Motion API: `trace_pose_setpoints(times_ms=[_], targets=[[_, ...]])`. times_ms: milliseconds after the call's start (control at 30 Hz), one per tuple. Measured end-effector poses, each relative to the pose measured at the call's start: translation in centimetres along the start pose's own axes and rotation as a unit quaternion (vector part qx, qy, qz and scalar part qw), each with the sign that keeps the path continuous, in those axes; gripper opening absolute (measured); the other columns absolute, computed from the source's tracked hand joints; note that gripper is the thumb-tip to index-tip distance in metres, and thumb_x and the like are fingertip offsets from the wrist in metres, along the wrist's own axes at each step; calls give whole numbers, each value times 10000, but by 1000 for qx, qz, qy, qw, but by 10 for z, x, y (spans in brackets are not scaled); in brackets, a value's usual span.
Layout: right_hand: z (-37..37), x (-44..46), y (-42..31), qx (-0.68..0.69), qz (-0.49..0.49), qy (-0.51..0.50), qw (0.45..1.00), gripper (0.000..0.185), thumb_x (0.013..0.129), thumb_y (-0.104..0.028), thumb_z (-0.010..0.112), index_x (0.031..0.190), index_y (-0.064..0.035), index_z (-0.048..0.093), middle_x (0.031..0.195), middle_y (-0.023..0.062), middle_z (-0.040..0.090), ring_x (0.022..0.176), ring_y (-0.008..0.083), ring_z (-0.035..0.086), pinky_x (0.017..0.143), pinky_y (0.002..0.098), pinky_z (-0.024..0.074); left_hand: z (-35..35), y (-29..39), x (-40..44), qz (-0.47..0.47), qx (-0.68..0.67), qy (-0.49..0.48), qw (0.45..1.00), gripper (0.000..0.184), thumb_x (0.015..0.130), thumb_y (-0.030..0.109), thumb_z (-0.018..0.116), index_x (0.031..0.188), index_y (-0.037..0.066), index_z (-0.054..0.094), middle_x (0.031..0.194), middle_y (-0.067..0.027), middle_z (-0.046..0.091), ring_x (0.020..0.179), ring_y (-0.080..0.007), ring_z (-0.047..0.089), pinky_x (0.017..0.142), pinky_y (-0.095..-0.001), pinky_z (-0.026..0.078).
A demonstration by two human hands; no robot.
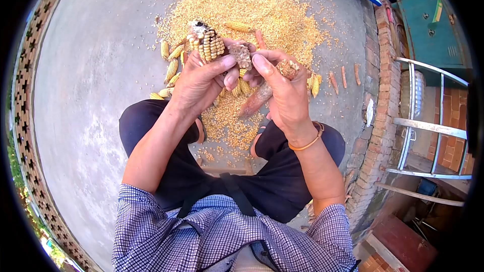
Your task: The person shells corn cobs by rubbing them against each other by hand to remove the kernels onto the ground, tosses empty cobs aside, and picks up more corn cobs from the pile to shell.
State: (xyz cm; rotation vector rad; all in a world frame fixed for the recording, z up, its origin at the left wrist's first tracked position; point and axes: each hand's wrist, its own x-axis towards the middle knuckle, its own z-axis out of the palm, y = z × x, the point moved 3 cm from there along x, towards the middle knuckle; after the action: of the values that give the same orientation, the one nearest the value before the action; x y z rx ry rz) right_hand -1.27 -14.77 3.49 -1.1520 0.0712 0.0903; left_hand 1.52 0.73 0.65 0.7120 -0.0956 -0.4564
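My left hand (201, 78) is closed on a corn ear (210, 46) with pale kernels and a dark, mouldy-looking tip. A rough bare end of cob (241, 56) shows between my two thumbs; whether it belongs to that ear I cannot tell. My right hand (288, 95) is wrapped round a bare corn cob (258, 98), which slants down to the left out of the palm. The right fingertips are at the rough cob end. Below and beyond both hands lie loose corn kernels (272, 12) in a wide heap.
Unshelled corn ears (171, 70) lie left of the heap, with another ear (237, 26) on it. Several bare cobs (344, 75) rest on the concrete floor (96, 95) to the right. Further right are a brick edge (385, 70), a metal ladder-like frame (428, 127) and a green cabinet (428, 30).
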Motion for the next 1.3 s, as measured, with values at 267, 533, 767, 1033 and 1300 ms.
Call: trace_pose_setpoints(times_ms=[267,533,767,1033,1300], targets=[[-5,3,-12,-151,-80,49,984,90,888,-55,708,933,17,679,791,35,672,635,71,625,608,213,505,3,-5,0,-6,-10,10,1000,256,949,84,613,1197,19,614,886,-70,682,708,-131,641,618,-242,525],[-205,-18,-56,-509,-47,166,843,101,873,-84,726,890,5,681,719,32,667,616,78,593,569,235,464,1,-2,0,0,46,25,999,415,965,139,578,1341,-15,495,1434,-180,455,1244,-381,543,919,-468,575],[-415,-281,68,-731,451,47,510,210,830,-205,608,854,-30,721,979,242,685,981,387,665,827,467,525,18,0,-2,-24,57,-21,998,416,986,224,555,1311,-29,490,1176,-142,567,994,-242,607,726,-347,546],[-466,-458,55,-703,521,187,447,388,729,-235,733,1069,-48,712,1087,258,665,1030,400,647,894,446,520,17,-10,-7,-87,31,-79,993,338,954,243,635,1156,-6,529,748,6,480,560,-47,399,460,-207,302],[-243,-137,-69,-541,-120,378,742,186,882,-5,683,1065,15,658,877,79,662,697,121,625,577,268,514,17,-11,-6,34,360,-20,932,515,856,331,762,1203,15,550,827,17,533,665,-50,464,580,-207,390]])
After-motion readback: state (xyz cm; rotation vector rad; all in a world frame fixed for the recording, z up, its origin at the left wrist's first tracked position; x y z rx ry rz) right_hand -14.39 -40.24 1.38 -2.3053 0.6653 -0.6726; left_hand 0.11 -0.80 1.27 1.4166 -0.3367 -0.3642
